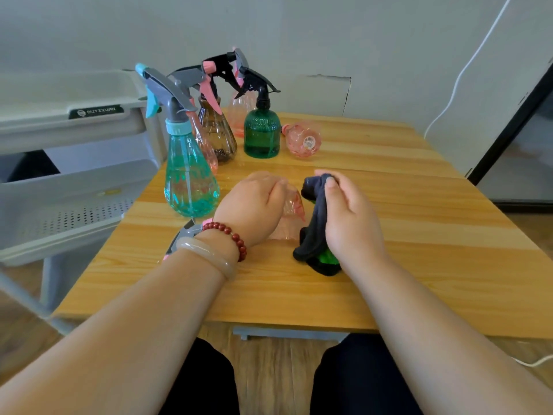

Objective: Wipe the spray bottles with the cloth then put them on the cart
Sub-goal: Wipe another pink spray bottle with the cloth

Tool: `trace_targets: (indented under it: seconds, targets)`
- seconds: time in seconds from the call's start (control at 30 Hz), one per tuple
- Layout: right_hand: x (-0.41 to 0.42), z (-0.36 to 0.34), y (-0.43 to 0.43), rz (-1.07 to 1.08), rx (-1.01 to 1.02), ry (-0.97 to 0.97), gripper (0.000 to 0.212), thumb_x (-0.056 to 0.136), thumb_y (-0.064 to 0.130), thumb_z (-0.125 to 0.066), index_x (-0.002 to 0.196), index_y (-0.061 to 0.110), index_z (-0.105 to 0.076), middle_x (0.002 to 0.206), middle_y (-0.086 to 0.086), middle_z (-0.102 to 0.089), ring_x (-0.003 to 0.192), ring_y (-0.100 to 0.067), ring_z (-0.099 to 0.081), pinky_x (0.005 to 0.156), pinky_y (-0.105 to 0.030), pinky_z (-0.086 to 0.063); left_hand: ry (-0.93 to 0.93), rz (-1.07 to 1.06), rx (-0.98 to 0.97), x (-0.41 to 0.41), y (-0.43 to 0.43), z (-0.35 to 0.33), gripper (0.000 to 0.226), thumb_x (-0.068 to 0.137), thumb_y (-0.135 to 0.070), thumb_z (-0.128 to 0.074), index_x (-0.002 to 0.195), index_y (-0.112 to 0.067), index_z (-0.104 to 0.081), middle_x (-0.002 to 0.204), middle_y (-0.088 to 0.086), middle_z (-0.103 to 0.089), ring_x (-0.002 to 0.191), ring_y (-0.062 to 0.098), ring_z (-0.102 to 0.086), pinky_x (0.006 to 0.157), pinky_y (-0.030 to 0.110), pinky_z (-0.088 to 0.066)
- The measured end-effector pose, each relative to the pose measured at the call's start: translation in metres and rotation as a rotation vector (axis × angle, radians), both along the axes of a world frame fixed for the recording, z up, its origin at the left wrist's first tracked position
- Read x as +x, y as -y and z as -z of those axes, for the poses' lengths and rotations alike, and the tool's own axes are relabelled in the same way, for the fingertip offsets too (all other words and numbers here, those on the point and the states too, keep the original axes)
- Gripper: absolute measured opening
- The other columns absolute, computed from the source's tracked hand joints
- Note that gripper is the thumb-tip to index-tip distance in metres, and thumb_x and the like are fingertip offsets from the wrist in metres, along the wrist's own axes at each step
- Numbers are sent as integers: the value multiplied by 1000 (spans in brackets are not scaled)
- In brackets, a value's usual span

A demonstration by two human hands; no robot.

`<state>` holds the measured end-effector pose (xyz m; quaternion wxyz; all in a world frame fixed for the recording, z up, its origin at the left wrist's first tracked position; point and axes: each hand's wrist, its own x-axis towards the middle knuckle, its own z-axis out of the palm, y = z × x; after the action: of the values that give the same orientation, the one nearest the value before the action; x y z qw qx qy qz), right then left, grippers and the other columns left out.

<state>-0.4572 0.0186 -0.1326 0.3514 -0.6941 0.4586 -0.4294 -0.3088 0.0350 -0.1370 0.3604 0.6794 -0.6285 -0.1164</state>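
Observation:
My left hand [254,205] grips a clear pink spray bottle [291,215] lying on its side on the wooden table [404,235]; its grey and pink trigger head [184,236] pokes out under my wrist. My right hand [348,217] pinches a dark cloth [314,229] with a green part at its lower end, held against the bottle's body. Behind stand a teal bottle [190,178], a brown bottle [217,130], a green bottle [261,131] and pink ones. Another pink bottle [302,139] lies on its side. The grey cart [74,127] is at the left.
The cart's perforated lower shelf [83,211] sits level with the table's left edge. A white cable [457,82] runs down the wall at the right. A dark-framed panel [508,136] stands beyond the table's right side.

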Motion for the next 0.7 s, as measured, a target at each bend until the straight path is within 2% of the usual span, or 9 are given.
trace_targets:
  seconds: [0.1, 0.2, 0.3, 0.33, 0.43, 0.5, 0.57, 0.63, 0.7]
  targets:
    - [7, -4, 3, -72, -44, -69, 31, 106, 28, -34, 129, 31, -55, 119, 19, -56, 106, 5, -48, 75, 7, -30, -112, 7, -107, 3, -3, -1, 37, 103, -18, -42, 136, -14, -57, 119, -9, -45, 111, 4, -42, 94, 18, -32]
    - [14, -5, 5, -265, -55, -166, 38, 103, 32, -45, 141, 34, -45, 131, 19, -49, 114, 10, -39, 83, 6, -27, -196, -43, -255, 9, -11, -2, 37, 100, -5, -42, 133, -11, -58, 120, -6, -50, 110, 0, -44, 92, 3, -32]
    - [14, -4, 14, -393, -177, -372, 66, 85, 46, -70, 143, 33, -42, 140, 12, -44, 125, -2, -43, 100, -18, -38, -195, -100, -287, 18, -22, -3, 36, 98, -2, -42, 127, -10, -62, 120, -5, -54, 108, -4, -45, 88, -6, -29]
    - [13, -6, 16, -399, -239, -467, 73, 77, 53, -74, 140, 32, -44, 138, 11, -41, 124, -8, -46, 100, -28, -43, -165, -107, -263, 22, -26, -3, 35, 98, -4, -43, 126, -11, -63, 119, -6, -55, 108, -3, -46, 85, -7, -28]
    - [17, -16, 15, -383, -376, -705, 87, 66, 66, -75, 138, 28, -45, 145, 14, -30, 125, -13, -43, 90, -32, -45, -23, -88, -175, 32, -37, -4, 31, 99, -10, -46, 123, -13, -66, 115, -8, -56, 106, 0, -47, 84, -1, -31]
    - [22, -21, 14, -436, -412, -798, 101, 63, 64, -79, 147, 28, -36, 156, 16, -21, 138, -12, -33, 101, -33, -41, 23, -83, -125, 39, -43, -4, 31, 99, -11, -47, 122, -14, -67, 115, -7, -59, 106, 3, -48, 90, 13, -34]
    - [25, -21, 14, -485, -404, -857, 109, 62, 59, -82, 152, 37, -24, 157, 16, -22, 137, -11, -34, 104, -31, -39, 41, -95, -110, 44, -49, -6, 31, 99, -11, -47, 122, -15, -67, 119, -1, -64, 110, 7, -51, 93, 17, -34]
    - [25, -19, 15, -478, -394, -904, 107, 64, 54, -84, 151, 45, -22, 150, 18, -28, 125, -11, -44, 92, -29, -44, 49, -123, -118, 48, -53, -8, 32, 100, -11, -46, 123, -14, -67, 122, 0, -65, 112, 7, -52, 92, 14, -33]
    - [25, -18, 16, -436, -381, -908, 99, 65, 50, -85, 147, 44, -29, 145, 18, -32, 118, -12, -49, 87, -32, -48, 46, -155, -133, 51, -58, -11, 32, 101, -12, -45, 124, -15, -67, 120, -3, -63, 107, 2, -48, 85, 5, -32]
